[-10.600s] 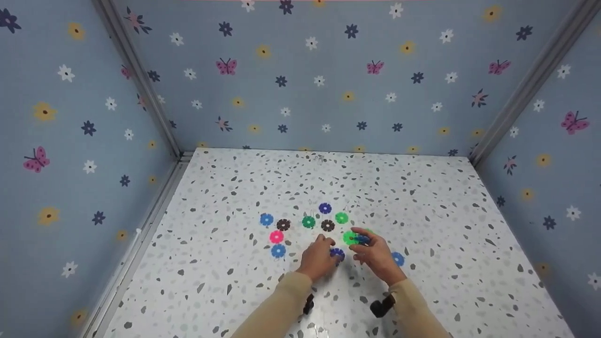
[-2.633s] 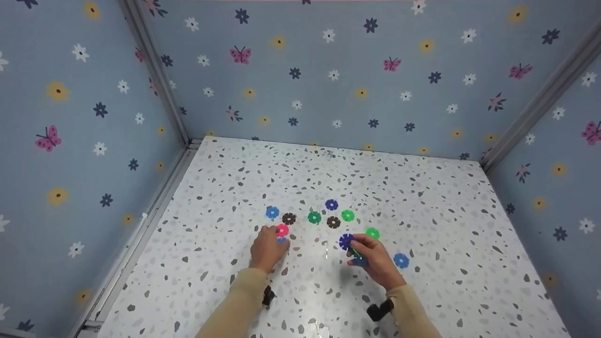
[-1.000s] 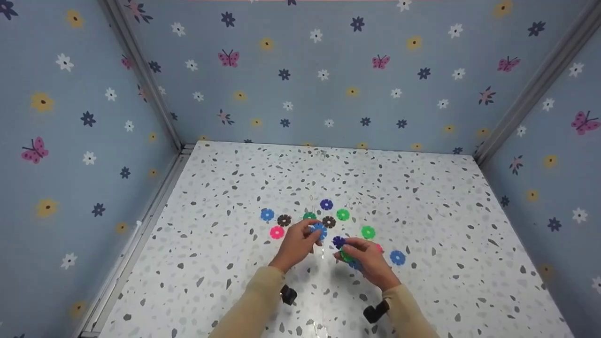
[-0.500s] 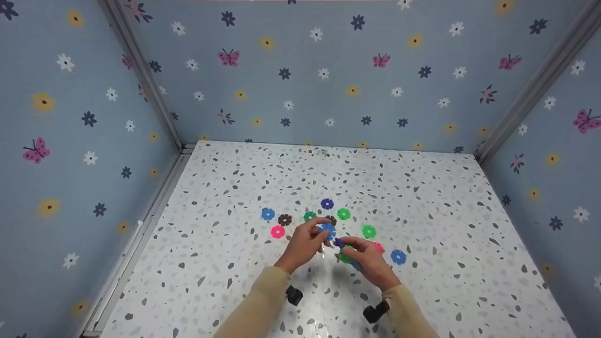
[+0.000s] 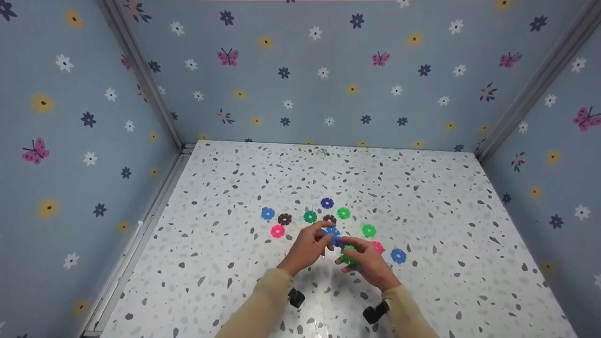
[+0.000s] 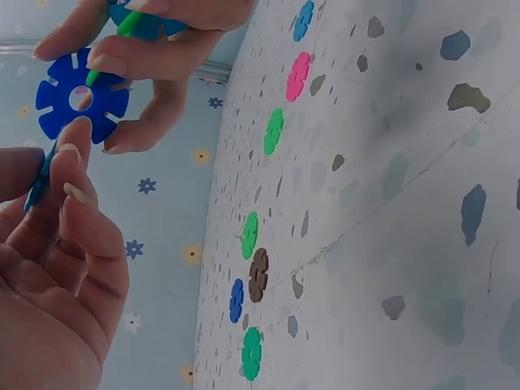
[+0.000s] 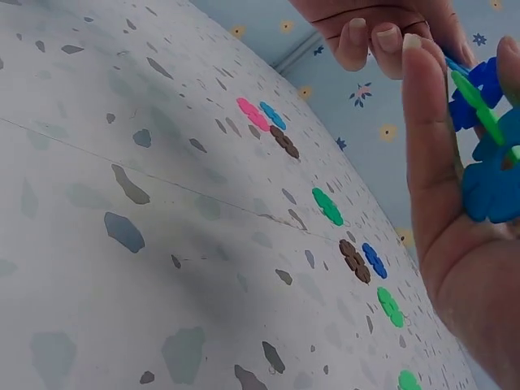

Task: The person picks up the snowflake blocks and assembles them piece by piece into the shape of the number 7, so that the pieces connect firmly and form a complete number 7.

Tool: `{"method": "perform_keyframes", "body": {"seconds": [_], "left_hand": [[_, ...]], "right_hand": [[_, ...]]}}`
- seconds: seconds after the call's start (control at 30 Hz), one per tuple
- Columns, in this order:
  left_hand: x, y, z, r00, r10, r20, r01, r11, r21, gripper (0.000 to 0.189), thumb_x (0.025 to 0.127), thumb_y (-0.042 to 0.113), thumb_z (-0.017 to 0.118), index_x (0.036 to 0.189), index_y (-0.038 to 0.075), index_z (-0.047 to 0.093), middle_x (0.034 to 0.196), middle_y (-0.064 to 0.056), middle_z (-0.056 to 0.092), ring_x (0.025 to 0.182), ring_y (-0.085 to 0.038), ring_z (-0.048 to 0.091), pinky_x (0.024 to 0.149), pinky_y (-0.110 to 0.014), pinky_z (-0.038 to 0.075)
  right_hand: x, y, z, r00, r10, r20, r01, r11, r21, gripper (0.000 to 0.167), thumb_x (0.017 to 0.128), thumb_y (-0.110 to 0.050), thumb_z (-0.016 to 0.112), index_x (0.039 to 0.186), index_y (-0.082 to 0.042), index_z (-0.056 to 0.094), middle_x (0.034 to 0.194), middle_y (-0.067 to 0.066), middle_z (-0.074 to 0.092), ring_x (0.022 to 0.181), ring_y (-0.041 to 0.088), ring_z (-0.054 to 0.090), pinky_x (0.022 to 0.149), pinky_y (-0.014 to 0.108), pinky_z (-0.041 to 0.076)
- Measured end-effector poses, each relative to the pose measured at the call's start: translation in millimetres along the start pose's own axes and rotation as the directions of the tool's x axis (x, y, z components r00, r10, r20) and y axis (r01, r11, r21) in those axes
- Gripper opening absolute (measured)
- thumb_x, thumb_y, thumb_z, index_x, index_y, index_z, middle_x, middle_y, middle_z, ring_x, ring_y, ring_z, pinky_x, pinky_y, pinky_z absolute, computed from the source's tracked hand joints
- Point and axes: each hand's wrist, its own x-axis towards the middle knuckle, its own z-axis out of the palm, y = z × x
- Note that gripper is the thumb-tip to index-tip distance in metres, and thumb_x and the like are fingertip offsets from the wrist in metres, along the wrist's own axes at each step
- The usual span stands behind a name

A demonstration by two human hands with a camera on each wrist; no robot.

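Observation:
My left hand (image 5: pixel 305 249) pinches a light blue notched plastic disc (image 5: pixel 332 232) between thumb and fingers. In the left wrist view that disc (image 6: pixel 39 183) is edge-on at the rim of a dark blue disc (image 6: pixel 61 101). My right hand (image 5: pixel 373 265) grips a small joined cluster: the dark blue disc, a green disc (image 5: pixel 347 255) and a light blue disc (image 7: pixel 491 183). The green one stands crosswise to the dark blue one in the right wrist view. Both hands meet above the table, fingertips close together.
Loose notched discs lie flat on the speckled white table (image 5: pixel 225 281): light blue (image 5: pixel 268 213), pink (image 5: pixel 277 231), brown (image 5: pixel 284 219), dark green (image 5: pixel 310 216), dark blue (image 5: pixel 327 203) and bright green (image 5: pixel 369 230). Another pink disc (image 5: pixel 377 247) lies beside the right hand. Flower-patterned walls (image 5: pixel 300 84) enclose the table.
The left hand has taken a light blue disc from the table's left group and carried it right, up against the dark blue disc. The right hand keeps its cluster, nearly in place.

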Motion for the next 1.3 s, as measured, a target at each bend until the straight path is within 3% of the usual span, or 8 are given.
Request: {"method": "perform_keyframes", "body": {"seconds": [0.33,0.6,0.8,1.3], "left_hand": [[-0.4,1.1,-0.1,0.999,0.031,-0.011,-0.031,0.999,0.039,0.029,0.105,0.018,0.049,0.131,0.016,0.061,0.077,0.000,0.065,0.059,-0.013,0.053,0.054,-0.026,0.045],[-2.9,0.8,2.4,0.997,0.078,-0.013,-0.076,0.990,0.116,0.029,0.105,0.018,0.050,0.132,0.017,0.063,0.078,0.005,0.065,0.057,-0.010,0.051,0.051,-0.025,0.043],[-6.3,0.7,4.6,0.992,0.118,-0.039,-0.113,0.986,0.119,0.029,0.105,0.016,0.049,0.130,0.016,0.064,0.076,0.004,0.065,0.053,-0.009,0.046,0.048,-0.024,0.039],[-4.6,4.0,12.1,0.993,0.100,-0.063,-0.092,0.988,0.121,0.028,0.105,0.014,0.050,0.127,0.016,0.066,0.078,0.005,0.064,0.061,-0.009,0.051,0.050,-0.023,0.038]], "right_hand": [[0.7,-1.0,-1.8,0.995,0.062,0.081,-0.061,0.998,-0.010,0.044,0.100,-0.027,0.061,0.132,0.003,0.059,0.112,0.014,0.068,0.078,0.015,0.058,0.061,0.024,0.047],[-1.6,-2.1,-1.5,0.997,0.061,0.055,-0.060,0.998,-0.026,0.040,0.099,-0.021,0.062,0.130,0.005,0.060,0.112,0.014,0.070,0.090,0.019,0.067,0.067,0.027,0.052],[-1.4,-1.5,1.1,0.999,0.033,0.023,-0.030,0.993,-0.111,0.041,0.096,-0.021,0.066,0.128,0.004,0.062,0.109,0.015,0.071,0.085,0.018,0.065,0.061,0.025,0.049],[-2.4,-2.2,3.0,1.000,-0.002,0.002,0.003,0.997,-0.081,0.034,0.094,-0.014,0.066,0.123,0.002,0.066,0.103,0.015,0.070,0.081,0.017,0.064,0.058,0.024,0.049]]}}
